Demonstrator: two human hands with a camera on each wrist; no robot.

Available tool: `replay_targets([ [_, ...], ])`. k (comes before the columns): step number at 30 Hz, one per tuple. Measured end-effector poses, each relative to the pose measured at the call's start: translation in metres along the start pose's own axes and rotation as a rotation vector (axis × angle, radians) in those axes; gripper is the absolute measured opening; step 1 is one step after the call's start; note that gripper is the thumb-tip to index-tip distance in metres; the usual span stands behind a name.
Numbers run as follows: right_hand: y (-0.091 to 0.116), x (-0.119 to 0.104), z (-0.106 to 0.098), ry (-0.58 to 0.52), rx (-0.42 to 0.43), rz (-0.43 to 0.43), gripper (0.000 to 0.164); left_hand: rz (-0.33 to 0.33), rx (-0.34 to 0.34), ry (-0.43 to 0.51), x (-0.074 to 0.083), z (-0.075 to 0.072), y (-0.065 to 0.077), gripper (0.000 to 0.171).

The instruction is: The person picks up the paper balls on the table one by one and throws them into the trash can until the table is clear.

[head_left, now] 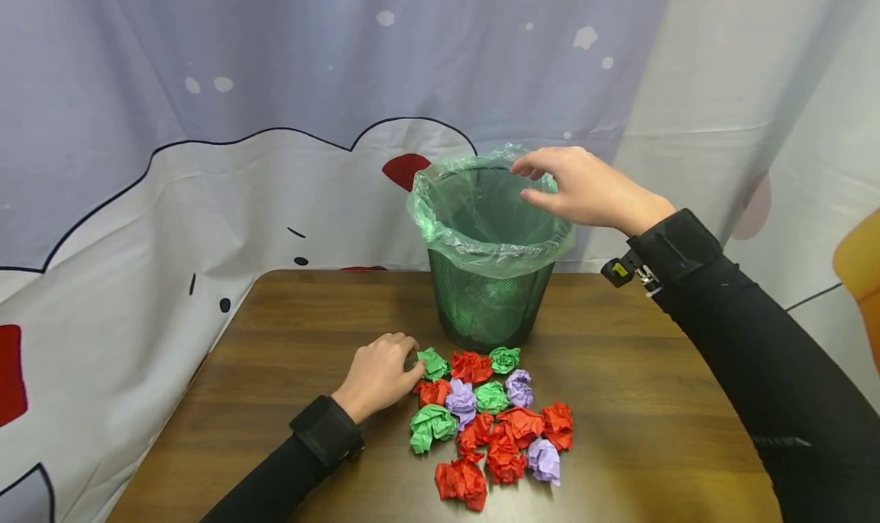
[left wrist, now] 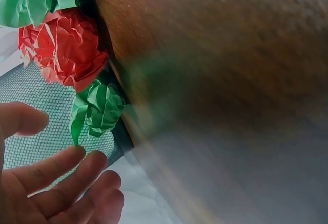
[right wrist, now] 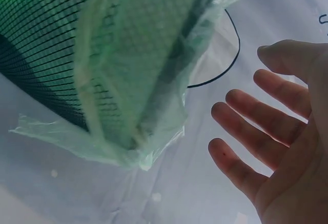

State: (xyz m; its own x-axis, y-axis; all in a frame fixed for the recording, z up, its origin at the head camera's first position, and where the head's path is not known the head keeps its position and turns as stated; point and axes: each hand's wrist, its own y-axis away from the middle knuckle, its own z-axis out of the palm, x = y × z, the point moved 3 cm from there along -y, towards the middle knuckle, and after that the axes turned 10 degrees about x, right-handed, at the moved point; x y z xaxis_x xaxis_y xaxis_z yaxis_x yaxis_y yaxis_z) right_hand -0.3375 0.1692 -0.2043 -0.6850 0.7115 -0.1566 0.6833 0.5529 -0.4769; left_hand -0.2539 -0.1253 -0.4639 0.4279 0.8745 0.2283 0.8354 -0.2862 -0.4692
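Observation:
My right hand (head_left: pixel 580 187) hovers over the right side of a bin's mouth. Its fingers are spread and hold nothing in the right wrist view. The black mesh bin (head_left: pixel 481 301) is lined with a thin green plastic bag (head_left: pixel 509 259), folded over the rim. On the table, my left hand (head_left: pixel 378 374) lies beside the leftmost back green crumpled paper ball (head_left: pixel 433 363). In the left wrist view, a fingertip is at or very near that green ball (left wrist: pixel 102 108), while the thumb stays apart. A red paper ball (left wrist: pixel 69 47) lies alongside.
Several red, green and purple paper balls cluster in front of the bin, including a purple one (head_left: pixel 544 461) and a red one (head_left: pixel 461 482). The wooden table (head_left: pixel 323 309) ends at a patterned curtain (head_left: pixel 275 72) behind the bin.

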Motion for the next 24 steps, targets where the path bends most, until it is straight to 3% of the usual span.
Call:
replay_targets([
  [10,0.047,0.011,-0.011,0.043,0.104,-0.008,0.029,0.013,-0.006,0.019,0.004,0.003,-0.005,0.029],
  [16,0.084,0.02,-0.013,0.081,0.172,0.011,0.027,0.009,-0.051,0.043,0.006,0.005,-0.008,0.039],
  [24,0.129,0.028,0.012,0.101,0.114,0.071,0.025,-0.001,-0.144,0.077,0.007,0.012,-0.011,0.038],
])
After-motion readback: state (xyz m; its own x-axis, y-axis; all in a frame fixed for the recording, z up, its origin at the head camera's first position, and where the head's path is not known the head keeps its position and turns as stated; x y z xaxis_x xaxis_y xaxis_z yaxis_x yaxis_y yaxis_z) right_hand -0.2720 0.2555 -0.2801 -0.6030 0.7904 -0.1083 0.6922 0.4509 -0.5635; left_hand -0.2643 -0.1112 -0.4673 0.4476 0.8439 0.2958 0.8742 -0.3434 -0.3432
